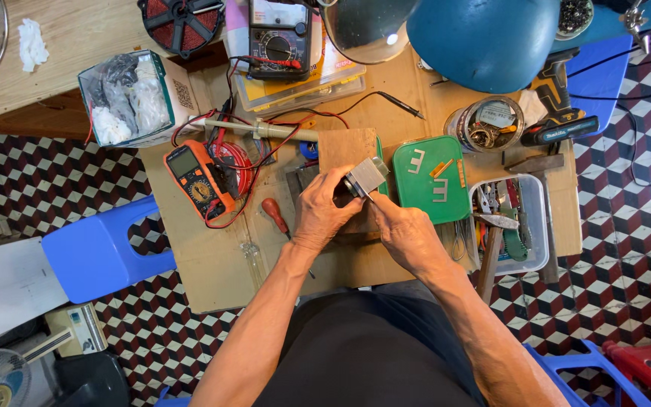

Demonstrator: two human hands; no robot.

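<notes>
My left hand (324, 211) grips a small grey metal block (366, 175), a stack of thin plates, and holds it over a brown wooden board (344, 147) on the low workbench. My right hand (407, 232) is closed beside it, its fingertips pinching something thin at the block's lower edge; what they pinch is too small to make out. A green lid (425, 197) with loose E-shaped metal plates (416, 160) lies just right of both hands.
An orange multimeter (199, 181) with red leads lies at the left, a red-handled screwdriver (273, 214) near my left wrist. A clear tray of tools (538, 226) stands at the right, a blue stool (99, 252) beside the bench, a blue lamp shade (484, 41) above.
</notes>
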